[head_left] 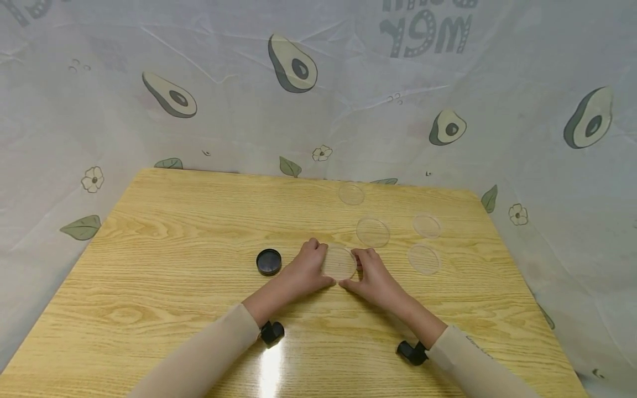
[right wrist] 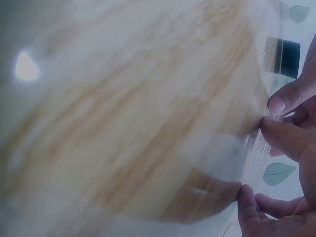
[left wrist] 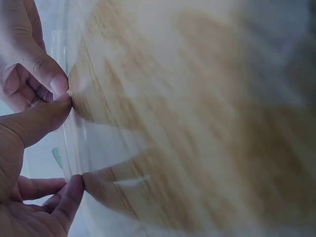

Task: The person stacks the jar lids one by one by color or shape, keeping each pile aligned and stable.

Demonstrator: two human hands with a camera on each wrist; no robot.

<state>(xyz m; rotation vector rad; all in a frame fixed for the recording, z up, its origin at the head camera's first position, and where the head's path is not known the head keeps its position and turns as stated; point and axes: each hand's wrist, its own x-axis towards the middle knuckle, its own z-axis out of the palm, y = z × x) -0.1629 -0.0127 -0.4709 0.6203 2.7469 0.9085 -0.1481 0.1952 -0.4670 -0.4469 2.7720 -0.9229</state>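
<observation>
Between both hands is a clear, round petri dish [head_left: 339, 263], low over the wooden table. My left hand [head_left: 307, 266] holds its left edge, thumb at the near side and fingers at the far side. On the opposite edge my right hand [head_left: 372, 279] grips the rim the same way. The two thumb tips almost meet at the near rim. In the left wrist view, fingertips press the thin side wall of the dish [left wrist: 79, 143]. Wood grain shows through or reflects off its surface in the right wrist view.
Several clear round dishes lie to the right and behind, among them one near dish [head_left: 372, 232] and one far dish [head_left: 351, 194]. A shallow black round container [head_left: 269, 262] stands left of the left hand. A patterned cloth [head_left: 224, 110] hangs behind the table [head_left: 164, 265].
</observation>
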